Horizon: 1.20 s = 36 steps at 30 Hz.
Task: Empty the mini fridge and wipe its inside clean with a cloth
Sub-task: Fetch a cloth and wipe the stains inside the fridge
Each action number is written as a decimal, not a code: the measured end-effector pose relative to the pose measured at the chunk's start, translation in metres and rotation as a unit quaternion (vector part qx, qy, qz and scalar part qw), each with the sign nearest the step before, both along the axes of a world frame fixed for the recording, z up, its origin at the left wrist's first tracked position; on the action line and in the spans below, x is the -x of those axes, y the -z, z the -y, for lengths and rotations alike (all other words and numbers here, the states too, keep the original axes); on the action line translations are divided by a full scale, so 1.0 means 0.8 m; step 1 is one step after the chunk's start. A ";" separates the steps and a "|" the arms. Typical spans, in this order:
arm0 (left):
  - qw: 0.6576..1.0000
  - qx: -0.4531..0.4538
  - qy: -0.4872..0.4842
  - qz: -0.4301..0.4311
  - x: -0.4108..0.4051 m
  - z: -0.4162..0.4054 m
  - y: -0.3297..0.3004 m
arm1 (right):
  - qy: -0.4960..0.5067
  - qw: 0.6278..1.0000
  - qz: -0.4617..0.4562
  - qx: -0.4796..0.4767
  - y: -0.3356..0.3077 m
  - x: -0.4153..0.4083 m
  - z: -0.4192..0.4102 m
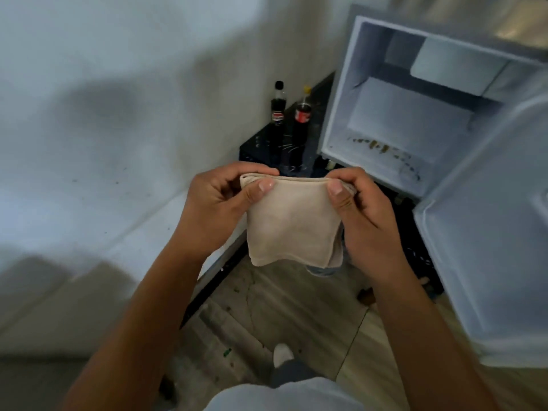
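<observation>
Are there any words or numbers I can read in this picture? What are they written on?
Nothing here can be read for sure.
Left bottle: a round red, white and blue label, lettering too blurred to read.
Right bottle: a red label with pale marks, too blurred to read.
Cloth, held in both hands: plain, no text.
Open mini fridge: no label or number visible inside.

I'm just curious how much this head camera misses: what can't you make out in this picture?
- Mini fridge: its upper right part is cut off by the frame edge.
- Brown marks on the fridge floor: too small and blurred to identify.
- Two bottles: their bases blend into the dark stand.
- Cloth: both top corners hidden by the left hand and right hand.
</observation>
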<state>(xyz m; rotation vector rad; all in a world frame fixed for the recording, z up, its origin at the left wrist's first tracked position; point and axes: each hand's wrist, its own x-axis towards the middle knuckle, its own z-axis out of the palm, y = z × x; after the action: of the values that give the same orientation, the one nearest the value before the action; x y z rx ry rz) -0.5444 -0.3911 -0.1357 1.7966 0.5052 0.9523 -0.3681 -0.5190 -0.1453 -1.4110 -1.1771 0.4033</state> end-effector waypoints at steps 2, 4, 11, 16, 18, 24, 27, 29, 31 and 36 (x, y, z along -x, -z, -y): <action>1.000 0.014 0.027 0.008 -0.033 -0.018 -0.003 | 0.027 0.999 -0.022 -0.004 0.000 -0.017 -0.008; 0.999 0.021 0.045 0.018 -0.066 -0.032 -0.007 | 0.056 0.998 -0.041 -0.004 -0.001 -0.039 -0.017; 0.997 0.012 0.073 0.028 -0.171 -0.074 -0.021 | 0.109 0.994 -0.026 0.000 -0.015 -0.123 -0.047; 0.990 0.005 0.137 0.025 -0.223 -0.108 -0.020 | 0.107 0.992 -0.062 0.014 -0.019 -0.167 -0.068; 0.985 0.013 0.167 0.029 -0.242 -0.122 -0.018 | 0.118 0.991 -0.060 0.035 -0.015 -0.181 -0.075; 0.970 0.022 0.243 0.013 -0.288 -0.185 -0.001 | 0.173 0.977 0.058 0.109 0.000 -0.215 -0.116; 0.962 0.018 0.274 0.001 -0.308 -0.224 0.009 | 0.183 0.962 0.116 0.166 0.004 -0.223 -0.149; 0.958 0.015 0.286 0.000 -0.318 -0.248 0.013 | 0.175 0.955 0.145 0.190 0.007 -0.225 -0.168; 0.951 0.017 0.308 -0.002 -0.329 -0.274 0.015 | 0.188 0.948 0.149 0.209 0.008 -0.226 -0.188; 0.932 0.019 0.360 -0.024 -0.364 -0.323 0.012 | 0.247 0.937 0.136 0.206 0.016 -0.226 -0.224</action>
<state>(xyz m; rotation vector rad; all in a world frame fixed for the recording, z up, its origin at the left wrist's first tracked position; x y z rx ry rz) -0.2535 -0.1324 -0.1456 1.7673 -0.1227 0.3801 -0.1872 -0.3396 -0.1580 -2.1177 -0.9326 0.0980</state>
